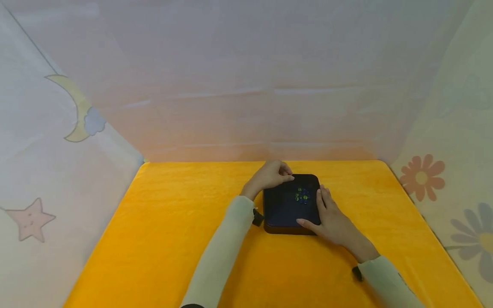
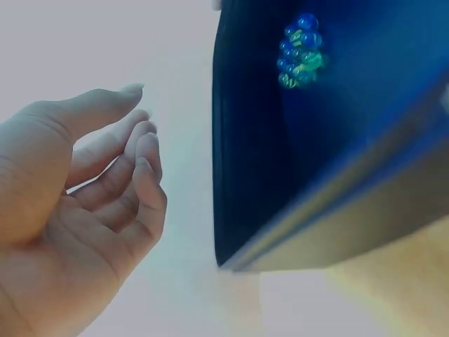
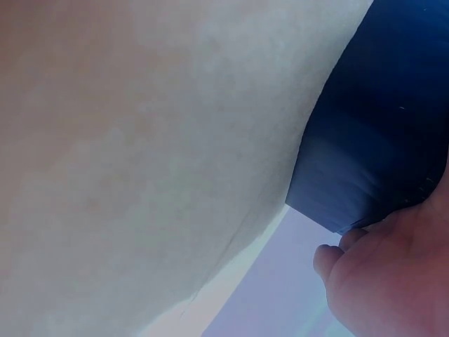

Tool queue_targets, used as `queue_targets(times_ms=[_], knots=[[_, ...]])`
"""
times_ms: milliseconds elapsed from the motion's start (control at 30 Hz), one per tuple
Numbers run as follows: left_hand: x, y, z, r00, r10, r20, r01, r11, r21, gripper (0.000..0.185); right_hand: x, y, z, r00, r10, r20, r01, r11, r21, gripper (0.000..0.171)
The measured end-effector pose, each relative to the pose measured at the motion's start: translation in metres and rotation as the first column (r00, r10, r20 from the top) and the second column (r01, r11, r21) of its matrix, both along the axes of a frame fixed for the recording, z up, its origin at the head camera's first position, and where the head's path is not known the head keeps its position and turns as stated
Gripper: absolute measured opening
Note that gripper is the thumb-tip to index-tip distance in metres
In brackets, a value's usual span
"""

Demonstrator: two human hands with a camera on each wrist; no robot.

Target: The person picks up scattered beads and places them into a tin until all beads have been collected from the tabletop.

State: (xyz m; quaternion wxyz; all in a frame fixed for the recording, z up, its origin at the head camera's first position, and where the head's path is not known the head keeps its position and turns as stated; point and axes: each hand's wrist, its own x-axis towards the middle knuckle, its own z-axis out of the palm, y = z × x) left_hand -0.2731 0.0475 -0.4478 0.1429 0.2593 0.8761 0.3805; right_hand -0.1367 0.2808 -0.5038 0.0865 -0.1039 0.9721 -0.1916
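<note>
1. The right hand lies along the right edge of the dark box, its fingers straight along the lid's edge and the thumb at the near corner. It rests on the box rather than pinching it.
2. The left hand sits at the box's far left corner. In the left wrist view its fingers are loosely curled, a little apart from the box's side and holding nothing.
3. The dark box stands flat on the yellow-covered desk, just right of middle. A small blue and green bead cluster marks its lid.
4. To handle the box well, I would judge that both hands should press evenly on opposite edges. That should keep it level and stop it sliding on the soft cloth.
5. Pale printed curtains with a moon, a star and flowers close in the desk.
</note>
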Motion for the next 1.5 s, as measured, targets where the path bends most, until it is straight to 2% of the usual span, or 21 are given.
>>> queue_targets(times_ms=[200, 433, 567, 800, 967, 1200, 1367, 1500], knots=[[0.007, -0.018, 0.004, 1.0, -0.018, -0.004, 0.018, 1.0, 0.013, 0.021, 0.001, 0.002, 0.001, 1.0, -0.002, -0.002, 0.002, 1.0, 0.004, 0.124], [0.021, -0.046, 0.004, 0.999, 0.002, -0.046, -0.002, 1.0, -0.001, 0.024, 0.002, 0.002, -0.001, 1.0, -0.006, 0.002, 0.006, 1.0, -0.002, 0.125], [0.033, -0.073, -0.004, 0.997, 0.05, -0.055, -0.049, 0.999, 0.02, 0.026, 0.002, 0.001, -0.001, 1.0, -0.007, 0.001, 0.007, 1.0, -0.005, 0.125], [0.055, -0.116, -0.023, 0.984, 0.172, 0.039, -0.173, 0.984, 0.046, 0.03, 0.001, 0.004, 0.005, 1.0, 0.004, 0.008, -0.004, 1.0, -0.001, 0.123], [0.068, -0.137, -0.033, 0.977, 0.208, 0.048, -0.209, 0.977, 0.04, 0.03, -0.001, 0.004, 0.007, 1.0, 0.01, 0.014, -0.01, 1.0, 0.001, 0.124], [0.079, -0.157, -0.049, 0.961, 0.268, 0.066, -0.267, 0.963, -0.023, 0.022, 0.001, 0.004, 0.004, 1.0, 0.005, 0.021, -0.004, 1.0, -0.012, 0.125], [0.081, -0.164, -0.059, 0.964, 0.262, 0.046, -0.26, 0.964, -0.049, 0.022, 0.0, 0.003, 0.001, 1.0, -0.002, 0.019, 0.002, 1.0, -0.015, 0.125], [0.081, -0.165, -0.062, 0.967, 0.252, 0.025, -0.249, 0.965, -0.087, 0.021, 0.0, 0.002, -0.001, 1.0, 0.002, 0.025, -0.001, 1.0, -0.016, 0.125]])
